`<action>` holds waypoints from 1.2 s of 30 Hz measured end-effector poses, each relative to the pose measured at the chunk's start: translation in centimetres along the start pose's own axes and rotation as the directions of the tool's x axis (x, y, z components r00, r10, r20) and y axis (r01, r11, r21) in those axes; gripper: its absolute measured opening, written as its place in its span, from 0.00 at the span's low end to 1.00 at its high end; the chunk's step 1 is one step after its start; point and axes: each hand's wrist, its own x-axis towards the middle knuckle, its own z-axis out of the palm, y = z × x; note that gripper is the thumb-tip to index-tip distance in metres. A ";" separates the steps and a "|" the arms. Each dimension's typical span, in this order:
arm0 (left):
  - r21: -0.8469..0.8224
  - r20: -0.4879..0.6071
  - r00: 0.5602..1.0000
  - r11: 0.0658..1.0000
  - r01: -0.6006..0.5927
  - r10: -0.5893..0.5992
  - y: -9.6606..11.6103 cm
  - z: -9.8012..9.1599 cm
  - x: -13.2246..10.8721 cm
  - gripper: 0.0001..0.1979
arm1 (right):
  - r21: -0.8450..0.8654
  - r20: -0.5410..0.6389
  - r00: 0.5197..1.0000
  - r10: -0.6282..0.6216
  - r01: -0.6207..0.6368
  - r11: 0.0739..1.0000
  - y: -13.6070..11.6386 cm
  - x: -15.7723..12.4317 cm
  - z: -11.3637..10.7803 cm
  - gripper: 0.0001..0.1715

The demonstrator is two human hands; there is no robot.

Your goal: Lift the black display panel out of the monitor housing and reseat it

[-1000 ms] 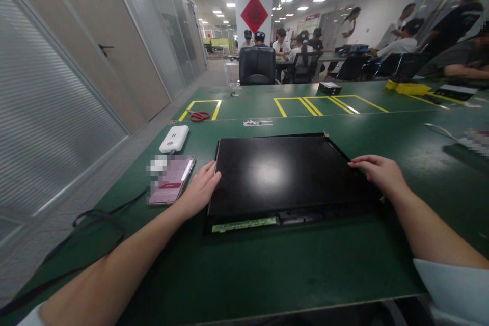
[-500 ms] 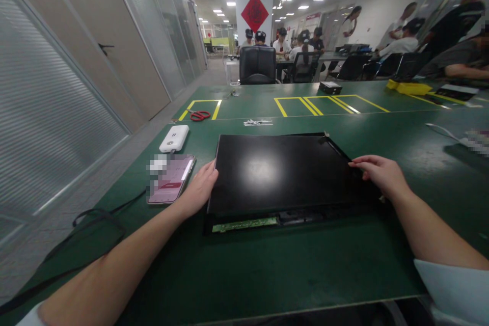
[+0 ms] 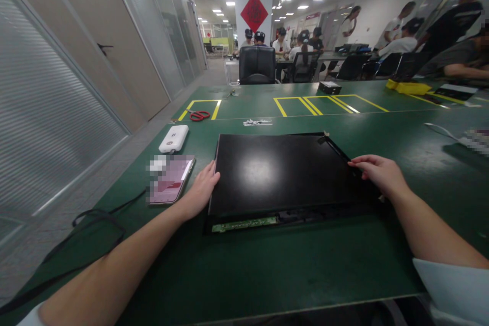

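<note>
A dark, glossy display panel (image 3: 282, 173) lies askew over a black frame (image 3: 340, 150) on the green table. Along the panel's near edge runs a narrow green circuit board (image 3: 244, 224). My left hand (image 3: 202, 186) holds the panel's left edge, thumb at the rim and fingers alongside. At the opposite side, my right hand (image 3: 376, 170) pinches the right edge of the black frame, thumb against forefinger; its other fingers are partly hidden.
Left of the panel lie a phone (image 3: 171, 183), a white power bank (image 3: 174, 138) and a black strap (image 3: 99, 214). Red-handled scissors (image 3: 199, 115) and small white pieces (image 3: 257, 123) lie beyond. A white cable (image 3: 443, 131) is at right. Several people sit or stand in the background.
My left thumb has shifted slightly right and toward me at the panel's edge. My right hand keeps its pinch in nearly the same place.
</note>
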 end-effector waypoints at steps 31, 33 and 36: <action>0.035 0.142 0.986 0.996 0.084 -0.088 3.5 -2.4 -0.9 0.39 | 0.031 0.014 0.996 0.086 -0.086 0.996 -0.6 -0.2 0.1 0.10; 0.035 0.148 0.986 0.996 0.079 -0.084 3.5 -2.5 -0.9 0.39 | 0.023 0.016 0.997 0.077 -0.077 0.997 -0.7 -0.2 0.0 0.11; 0.029 0.148 0.985 0.996 0.080 -0.084 3.6 -2.6 -1.0 0.38 | 0.007 0.025 0.997 0.067 -0.068 0.998 -0.6 -0.1 -0.1 0.13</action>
